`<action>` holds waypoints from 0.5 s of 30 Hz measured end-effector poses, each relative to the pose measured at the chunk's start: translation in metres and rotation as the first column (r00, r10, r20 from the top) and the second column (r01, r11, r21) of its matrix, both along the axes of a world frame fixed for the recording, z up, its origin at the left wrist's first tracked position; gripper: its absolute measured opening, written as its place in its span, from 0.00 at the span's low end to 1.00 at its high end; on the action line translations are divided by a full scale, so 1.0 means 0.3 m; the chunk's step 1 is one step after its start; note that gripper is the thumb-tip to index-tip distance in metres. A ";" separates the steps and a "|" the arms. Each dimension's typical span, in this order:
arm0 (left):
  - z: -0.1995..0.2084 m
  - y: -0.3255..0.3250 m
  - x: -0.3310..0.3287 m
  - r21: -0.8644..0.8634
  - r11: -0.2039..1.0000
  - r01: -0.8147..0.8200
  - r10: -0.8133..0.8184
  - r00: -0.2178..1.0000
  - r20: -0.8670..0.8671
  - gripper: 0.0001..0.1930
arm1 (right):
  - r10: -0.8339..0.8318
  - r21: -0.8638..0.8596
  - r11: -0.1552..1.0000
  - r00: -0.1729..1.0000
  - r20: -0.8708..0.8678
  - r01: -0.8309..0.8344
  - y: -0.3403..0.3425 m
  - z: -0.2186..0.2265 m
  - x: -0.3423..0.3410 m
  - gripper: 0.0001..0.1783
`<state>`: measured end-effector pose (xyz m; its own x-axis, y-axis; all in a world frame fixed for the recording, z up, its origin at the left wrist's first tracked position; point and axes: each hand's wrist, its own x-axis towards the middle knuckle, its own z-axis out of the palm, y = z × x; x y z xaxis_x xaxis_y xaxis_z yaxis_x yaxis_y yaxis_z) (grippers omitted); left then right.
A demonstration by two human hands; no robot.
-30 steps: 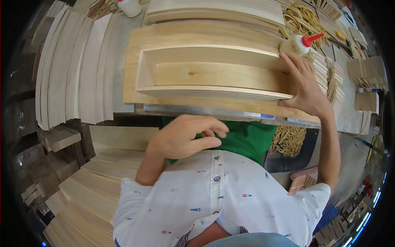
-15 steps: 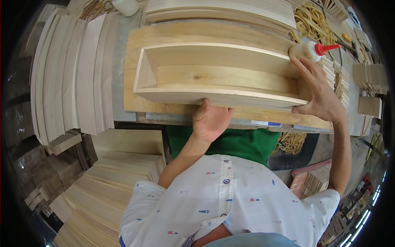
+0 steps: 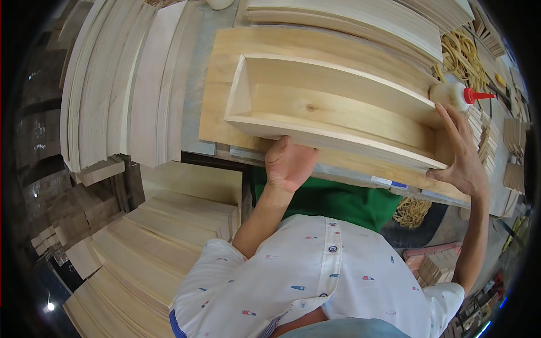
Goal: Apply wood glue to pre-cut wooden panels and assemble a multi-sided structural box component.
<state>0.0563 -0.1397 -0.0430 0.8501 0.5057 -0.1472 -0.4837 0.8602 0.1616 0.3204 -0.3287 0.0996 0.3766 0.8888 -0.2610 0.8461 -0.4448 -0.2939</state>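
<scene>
A long, open-topped wooden box point(image 3: 338, 115) of pale boards rests over a flat wooden board point(image 3: 217, 98) on the bench. My right hand point(image 3: 463, 152) spans the box's right end, its thumb on the near corner and its fingers at the far one. At the near wall, left of the middle, my left hand point(image 3: 290, 163) holds the box from below. Its thumb shows against the wall, while the other fingers are hidden underneath. Just beyond my right fingertips lies a glue bottle point(image 3: 451, 97) with a red nozzle.
Tall stacks of thin boards point(image 3: 112, 84) stand on the left, with more boards point(image 3: 349, 25) along the back. Yellowish rubber bands point(image 3: 466, 59) lie in a heap at the far right. Stacked panels point(image 3: 146, 236) fill the lower left. Small wooden pieces point(image 3: 437, 267) sit in a reddish crate at lower right.
The view has shifted, so the bench and box appear farther right and slightly rotated. Both hands keep their places on the box.
</scene>
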 end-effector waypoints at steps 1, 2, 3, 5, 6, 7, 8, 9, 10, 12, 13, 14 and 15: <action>0.002 0.005 -0.003 0.006 1.000 -0.006 0.006 1.000 0.001 0.31 | -0.012 -0.027 1.000 1.000 -0.019 0.011 0.000 0.000 0.003 0.68; -0.001 0.005 -0.005 0.011 1.000 0.001 -0.001 1.000 0.007 0.31 | -0.007 -0.024 1.000 1.000 -0.017 0.007 -0.002 0.001 0.002 0.68; -0.005 0.006 -0.009 0.016 1.000 0.007 -0.007 1.000 0.012 0.30 | -0.006 -0.024 1.000 1.000 -0.011 0.005 -0.003 -0.001 0.000 0.67; -0.023 0.015 -0.026 0.033 0.999 -0.029 0.029 1.000 0.008 0.31 | 0.002 -0.020 1.000 1.000 -0.006 -0.002 -0.001 -0.004 -0.002 0.67; -0.029 0.025 -0.036 0.047 0.997 -0.060 0.060 0.998 0.001 0.32 | -0.002 -0.022 1.000 1.000 -0.009 0.002 0.001 -0.008 -0.002 0.67; -0.029 0.047 -0.054 0.051 0.996 -0.067 0.067 0.998 0.000 0.32 | -0.006 -0.024 1.000 1.000 -0.013 0.006 0.005 -0.011 -0.003 0.66; -0.025 0.080 -0.079 0.066 0.992 -0.106 0.107 0.994 -0.014 0.32 | -0.003 -0.023 1.000 1.000 -0.013 0.003 0.006 -0.007 -0.009 0.66; -0.024 0.104 -0.091 0.080 0.986 -0.145 0.147 0.989 -0.027 0.33 | -0.001 0.001 1.000 1.000 -0.008 0.002 0.006 -0.002 -0.015 0.66; -0.022 0.120 -0.087 0.071 0.986 -0.153 0.154 0.988 -0.021 0.35 | 0.000 0.026 1.000 1.000 -0.004 0.001 0.005 0.002 -0.021 0.66; 0.001 0.126 -0.081 0.013 0.986 -0.165 0.165 0.986 -0.004 0.34 | 0.001 0.022 1.000 1.000 0.004 -0.001 0.006 0.003 -0.024 0.66; 0.008 0.127 -0.079 -0.046 0.985 -0.169 0.169 0.985 0.016 0.34 | -0.004 0.016 1.000 1.000 0.015 0.004 0.005 0.004 -0.025 0.66; 0.002 0.131 -0.082 -0.046 0.984 -0.170 0.171 0.985 0.016 0.34 | -0.003 0.016 1.000 1.000 0.015 0.002 0.003 0.004 -0.026 0.66; -0.007 0.135 -0.087 -0.038 0.985 -0.168 0.168 0.986 -0.018 0.33 | 0.000 0.018 1.000 1.000 0.008 0.000 -0.001 0.004 -0.027 0.66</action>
<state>0.0301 -0.0992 -0.0452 0.7511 0.6347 -0.1818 -0.6197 0.7727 0.1375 0.3124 -0.3289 0.1009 0.3790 0.8932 -0.2422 0.8483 -0.4399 -0.2948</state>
